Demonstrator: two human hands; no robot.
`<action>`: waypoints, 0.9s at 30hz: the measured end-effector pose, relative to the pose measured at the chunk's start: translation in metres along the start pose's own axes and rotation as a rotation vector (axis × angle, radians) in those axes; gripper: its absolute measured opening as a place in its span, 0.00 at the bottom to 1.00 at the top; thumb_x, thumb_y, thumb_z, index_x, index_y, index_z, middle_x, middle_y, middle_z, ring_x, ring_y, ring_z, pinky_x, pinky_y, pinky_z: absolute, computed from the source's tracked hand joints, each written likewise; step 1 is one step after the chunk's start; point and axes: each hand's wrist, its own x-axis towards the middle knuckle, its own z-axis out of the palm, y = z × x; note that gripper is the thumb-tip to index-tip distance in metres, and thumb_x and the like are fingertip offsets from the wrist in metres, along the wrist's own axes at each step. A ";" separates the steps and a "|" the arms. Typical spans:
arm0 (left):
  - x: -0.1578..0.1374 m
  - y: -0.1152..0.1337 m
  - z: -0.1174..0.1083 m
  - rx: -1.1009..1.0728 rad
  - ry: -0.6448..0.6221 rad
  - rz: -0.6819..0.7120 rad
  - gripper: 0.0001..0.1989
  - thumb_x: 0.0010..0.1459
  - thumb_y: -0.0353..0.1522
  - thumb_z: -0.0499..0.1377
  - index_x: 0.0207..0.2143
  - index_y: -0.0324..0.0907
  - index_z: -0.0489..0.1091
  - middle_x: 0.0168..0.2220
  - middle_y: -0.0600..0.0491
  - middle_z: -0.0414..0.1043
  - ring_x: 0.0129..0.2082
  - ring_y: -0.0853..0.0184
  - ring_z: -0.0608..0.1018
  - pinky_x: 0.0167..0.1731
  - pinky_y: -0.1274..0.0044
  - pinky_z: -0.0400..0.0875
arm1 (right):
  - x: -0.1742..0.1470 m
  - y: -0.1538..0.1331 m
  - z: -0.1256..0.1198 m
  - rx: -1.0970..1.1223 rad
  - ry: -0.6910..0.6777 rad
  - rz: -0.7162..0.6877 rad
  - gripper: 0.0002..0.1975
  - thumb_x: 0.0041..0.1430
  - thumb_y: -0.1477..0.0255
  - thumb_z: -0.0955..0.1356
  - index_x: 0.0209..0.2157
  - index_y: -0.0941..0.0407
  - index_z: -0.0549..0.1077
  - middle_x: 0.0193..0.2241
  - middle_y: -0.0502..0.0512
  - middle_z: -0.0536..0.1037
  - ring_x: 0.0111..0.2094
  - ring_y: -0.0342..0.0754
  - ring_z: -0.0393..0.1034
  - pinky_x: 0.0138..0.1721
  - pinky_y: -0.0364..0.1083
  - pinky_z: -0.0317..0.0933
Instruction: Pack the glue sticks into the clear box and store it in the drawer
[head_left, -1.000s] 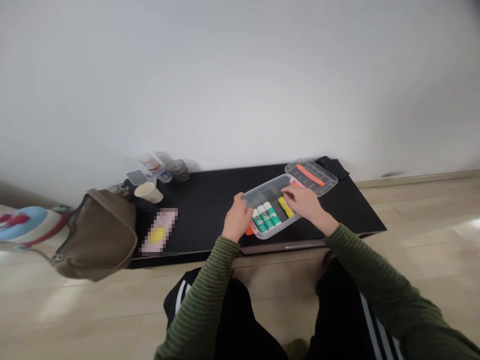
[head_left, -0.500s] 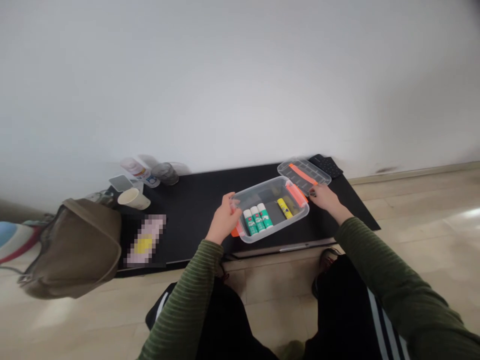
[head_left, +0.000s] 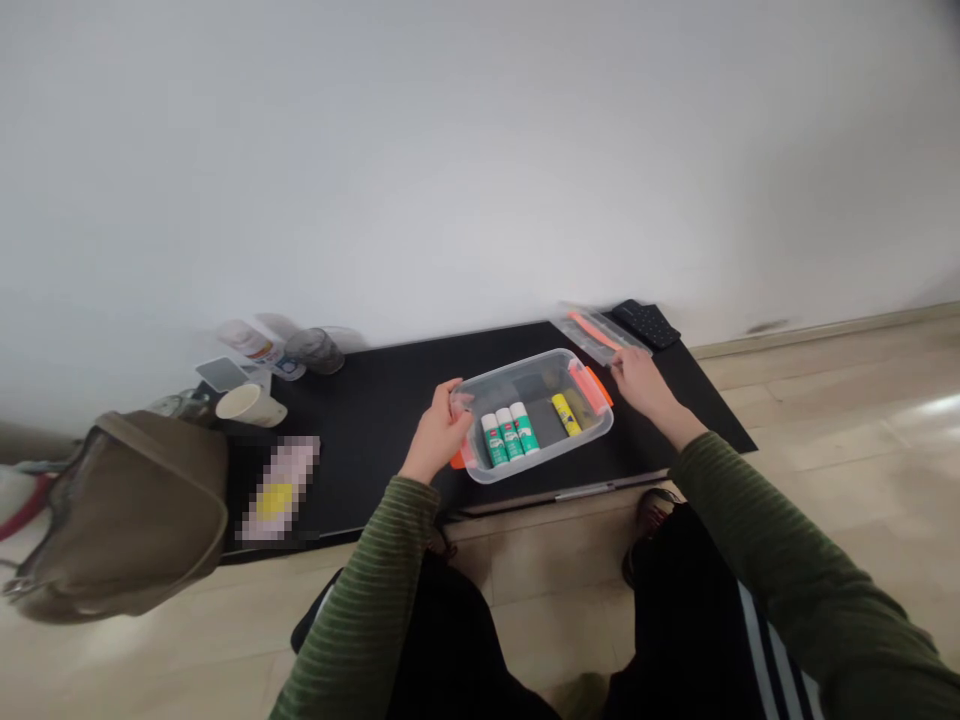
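In the head view a clear plastic box [head_left: 469, 472] with orange latches rests on the black table. Inside it, three green glue sticks with white caps [head_left: 511, 433] lie side by side at the left, and a yellow glue stick [head_left: 566, 414] lies at the right. My left hand [head_left: 439, 437] is closed on the box's left end, thumb over the rim. Beyond the right end, my right hand [head_left: 643, 382] pinches the near edge of the clear lid [head_left: 581, 343], which has an orange handle and looks tilted. The right fingertips are partly hidden.
A black keyboard-like item [head_left: 649, 323] lies behind the lid by the wall. At the left stand a paper cup [head_left: 255, 406], a spray can [head_left: 259, 350], a dark glass [head_left: 316, 350] and a brown bag [head_left: 142, 515]. A blurred-out pink item [head_left: 281, 490] lies near the table's front edge.
My right hand and the lid have moved slightly up and left, and the lid now shows at a flatter angle. My left hand stays on the box. The view has shifted a little.
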 end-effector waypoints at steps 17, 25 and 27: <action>0.007 -0.001 0.006 -0.036 0.026 0.000 0.29 0.55 0.31 0.56 0.60 0.45 0.58 0.51 0.48 0.76 0.50 0.60 0.78 0.52 0.66 0.69 | -0.001 -0.028 -0.060 0.201 0.506 0.112 0.12 0.63 0.60 0.66 0.38 0.55 0.72 0.40 0.59 0.74 0.45 0.54 0.69 0.50 0.56 0.63; 0.008 0.006 0.013 -0.036 0.128 -0.061 0.24 0.55 0.33 0.57 0.55 0.43 0.64 0.50 0.47 0.76 0.47 0.60 0.78 0.51 0.69 0.69 | 0.006 -0.031 -0.074 0.829 0.961 0.452 0.24 0.67 0.48 0.55 0.43 0.53 0.66 0.33 0.50 0.73 0.30 0.44 0.74 0.39 0.50 0.71; 0.007 0.011 0.012 0.006 0.147 -0.077 0.21 0.57 0.35 0.56 0.53 0.43 0.67 0.48 0.47 0.76 0.46 0.60 0.78 0.50 0.69 0.68 | 0.010 -0.031 -0.070 1.018 0.919 0.558 0.25 0.66 0.46 0.57 0.40 0.53 0.66 0.30 0.49 0.74 0.28 0.44 0.75 0.35 0.47 0.72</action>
